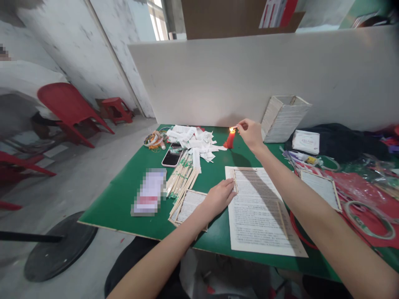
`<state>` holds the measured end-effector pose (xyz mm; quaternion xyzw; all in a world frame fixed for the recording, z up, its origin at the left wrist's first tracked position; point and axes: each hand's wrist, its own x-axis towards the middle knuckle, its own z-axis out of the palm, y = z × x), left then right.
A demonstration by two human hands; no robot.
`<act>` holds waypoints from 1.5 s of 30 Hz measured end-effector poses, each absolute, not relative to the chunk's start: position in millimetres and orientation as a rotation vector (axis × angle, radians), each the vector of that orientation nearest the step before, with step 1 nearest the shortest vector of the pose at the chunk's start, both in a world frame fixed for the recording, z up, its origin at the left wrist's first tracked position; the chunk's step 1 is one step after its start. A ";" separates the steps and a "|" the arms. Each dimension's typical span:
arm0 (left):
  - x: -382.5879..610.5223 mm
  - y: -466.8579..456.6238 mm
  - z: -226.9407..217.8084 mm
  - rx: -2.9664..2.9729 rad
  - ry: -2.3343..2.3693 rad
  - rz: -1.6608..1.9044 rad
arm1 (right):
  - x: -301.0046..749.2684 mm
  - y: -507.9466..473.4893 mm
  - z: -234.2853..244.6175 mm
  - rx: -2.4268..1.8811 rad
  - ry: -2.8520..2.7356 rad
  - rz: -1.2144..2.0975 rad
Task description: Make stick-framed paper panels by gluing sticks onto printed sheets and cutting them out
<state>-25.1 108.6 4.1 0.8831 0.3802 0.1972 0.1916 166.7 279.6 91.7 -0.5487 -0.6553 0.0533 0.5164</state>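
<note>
A red candle (230, 139) burns upright at the back of the green table. My right hand (250, 132) pinches a short thin strip (235, 127) with its tip in the flame; what the strip is made of is too small to tell. On the printed sheet (255, 224), thin wooden sticks form a corner at the upper left. My left hand (220, 194) lies at the sheet's left edge, fingertips and thumb holding the upright thin wooden stick (235, 185) of that corner. Another loose stick (282, 220) lies on the sheet. Paper-covered stick frames (190, 204) lie partly under my left forearm.
Bundled sticks (183, 174), paper strips (196, 141), a phone (171, 158) and rubber bands (155, 140) lie left. A tall paper-covered box frame (284, 118) stands back right, near a tissue pack (306, 142) and tape roll (370, 220). A white panel (218, 83) borders the table's back.
</note>
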 end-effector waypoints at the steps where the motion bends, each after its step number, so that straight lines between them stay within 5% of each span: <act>1: -25.1 108.7 3.7 2.481 1.067 0.559 | 167.0 279.8 91.3 -1.316 -1.575 0.131; 29: -24.5 108.5 8.5 2.491 1.098 0.539 | 232.4 226.0 100.9 -1.102 -1.190 0.327; 45: -24.5 112.3 14.9 2.461 1.140 0.443 | 335.4 120.8 41.9 -1.448 -1.100 0.291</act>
